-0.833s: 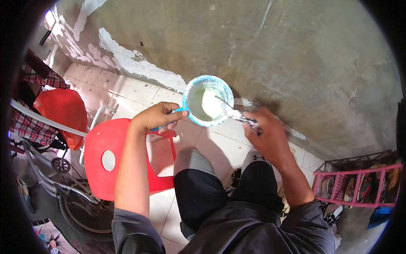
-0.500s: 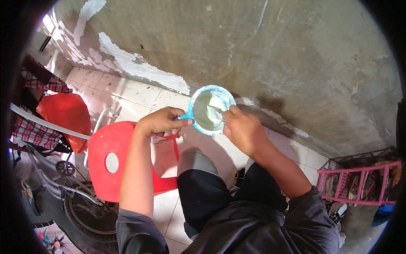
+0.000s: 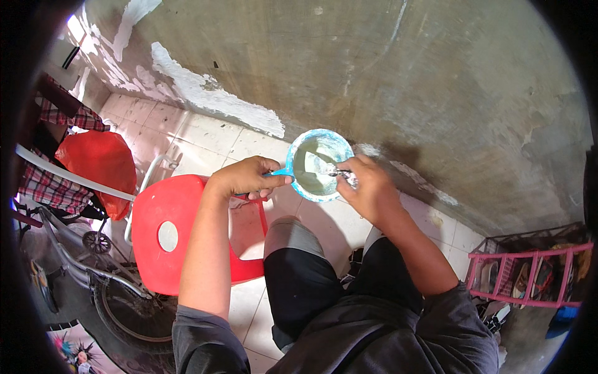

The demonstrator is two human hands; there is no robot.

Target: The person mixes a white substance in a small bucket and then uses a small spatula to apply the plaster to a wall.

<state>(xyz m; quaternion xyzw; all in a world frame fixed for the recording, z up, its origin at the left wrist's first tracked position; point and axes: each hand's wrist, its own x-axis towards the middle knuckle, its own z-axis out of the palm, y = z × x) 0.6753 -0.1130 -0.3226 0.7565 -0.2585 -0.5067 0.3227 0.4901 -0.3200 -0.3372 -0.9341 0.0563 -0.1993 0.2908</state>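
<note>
My left hand [image 3: 246,176] is closed round the short handle of a light-blue plastic dipper [image 3: 318,133]. The dipper hangs in front of me above the floor, its rim and inner wall smeared with white paste. Inside it sits the pale blade of a putty knife [image 3: 316,164], coated in the same paste. My right hand [image 3: 374,190] grips the knife's smeared handle at the dipper's right rim. My fingers hide part of both handles.
A bare grey wall [image 3: 436,81] with white patches [image 3: 218,103] rises ahead. By my left arm stands a red plastic stool [image 3: 152,224]; farther left are a red bag [image 3: 99,165] and a bicycle [image 3: 124,287]. A pink rack [image 3: 529,274] with shoes is at right.
The dipper and both hands have shifted slightly right in the picture. My right hand has drawn back toward the right rim, and more of the putty knife shows.
</note>
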